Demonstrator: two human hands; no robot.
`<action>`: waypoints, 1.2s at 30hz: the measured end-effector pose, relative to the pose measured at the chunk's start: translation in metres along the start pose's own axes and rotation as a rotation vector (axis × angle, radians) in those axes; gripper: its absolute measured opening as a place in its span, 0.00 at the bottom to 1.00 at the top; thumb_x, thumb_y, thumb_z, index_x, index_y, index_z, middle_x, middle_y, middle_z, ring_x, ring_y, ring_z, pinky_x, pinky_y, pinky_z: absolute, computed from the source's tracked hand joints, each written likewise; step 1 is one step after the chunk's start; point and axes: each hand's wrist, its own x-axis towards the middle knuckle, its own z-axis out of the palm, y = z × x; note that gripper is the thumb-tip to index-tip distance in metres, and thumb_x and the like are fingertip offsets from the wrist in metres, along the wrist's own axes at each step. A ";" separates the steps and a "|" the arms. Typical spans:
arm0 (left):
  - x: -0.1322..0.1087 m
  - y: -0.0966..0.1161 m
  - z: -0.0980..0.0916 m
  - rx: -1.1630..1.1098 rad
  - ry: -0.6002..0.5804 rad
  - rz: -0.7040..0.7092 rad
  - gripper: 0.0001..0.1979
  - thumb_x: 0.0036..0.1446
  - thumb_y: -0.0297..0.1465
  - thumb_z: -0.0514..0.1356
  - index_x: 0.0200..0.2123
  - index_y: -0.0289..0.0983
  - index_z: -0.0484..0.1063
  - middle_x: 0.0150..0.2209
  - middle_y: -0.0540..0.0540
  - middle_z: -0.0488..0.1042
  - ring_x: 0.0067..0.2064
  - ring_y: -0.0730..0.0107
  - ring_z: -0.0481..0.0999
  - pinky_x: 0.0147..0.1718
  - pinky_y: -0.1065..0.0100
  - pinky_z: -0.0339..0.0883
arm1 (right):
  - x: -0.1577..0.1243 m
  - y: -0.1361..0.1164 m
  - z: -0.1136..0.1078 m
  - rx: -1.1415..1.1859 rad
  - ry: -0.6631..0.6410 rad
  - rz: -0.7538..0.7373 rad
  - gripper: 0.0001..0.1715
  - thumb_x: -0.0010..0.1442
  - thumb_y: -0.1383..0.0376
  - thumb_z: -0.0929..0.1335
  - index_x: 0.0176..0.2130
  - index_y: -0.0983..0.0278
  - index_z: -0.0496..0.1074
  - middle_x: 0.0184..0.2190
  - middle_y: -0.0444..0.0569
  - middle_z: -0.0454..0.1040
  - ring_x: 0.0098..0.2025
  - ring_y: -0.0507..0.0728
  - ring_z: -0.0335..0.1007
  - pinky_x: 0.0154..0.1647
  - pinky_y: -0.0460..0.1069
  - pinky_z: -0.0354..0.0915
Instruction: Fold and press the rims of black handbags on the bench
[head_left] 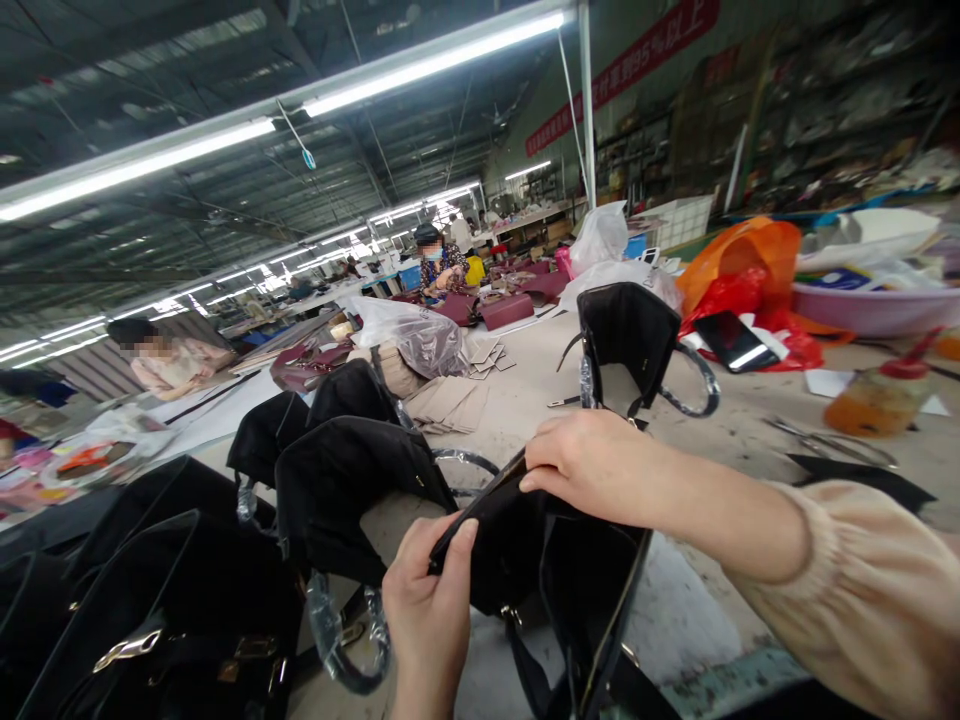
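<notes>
A black handbag (495,560) with its mouth spread apart is held before me at the table's near edge. My left hand (431,600) pinches the near-left end of its top edge, thumb on the inner side. Farther along the same edge, my right hand (585,465) is closed over the rim, fingers pressed together. A dark strap with a metal clasp (511,615) hangs at the bag's side. Just left stands another black bag (352,480), its handle wrapped in clear plastic (349,640). Beyond my right hand a further black bag (630,335) stands upright.
More black bags (172,590) crowd the left side. Beige pieces (450,405) lie mid-table. At right are scissors (832,440), a glue bottle (877,395), a phone (735,340) and a lilac basin (877,305). Two co-workers, one person (176,365) left and another person (442,265) farther back, work at tables.
</notes>
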 end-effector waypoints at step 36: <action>0.001 0.007 0.001 -0.019 0.006 -0.002 0.10 0.54 0.38 0.62 0.28 0.38 0.77 0.26 0.50 0.74 0.29 0.69 0.72 0.32 0.70 0.67 | -0.024 -0.007 0.002 -0.169 0.100 -0.251 0.18 0.61 0.69 0.62 0.50 0.59 0.70 0.30 0.45 0.73 0.31 0.54 0.69 0.32 0.50 0.56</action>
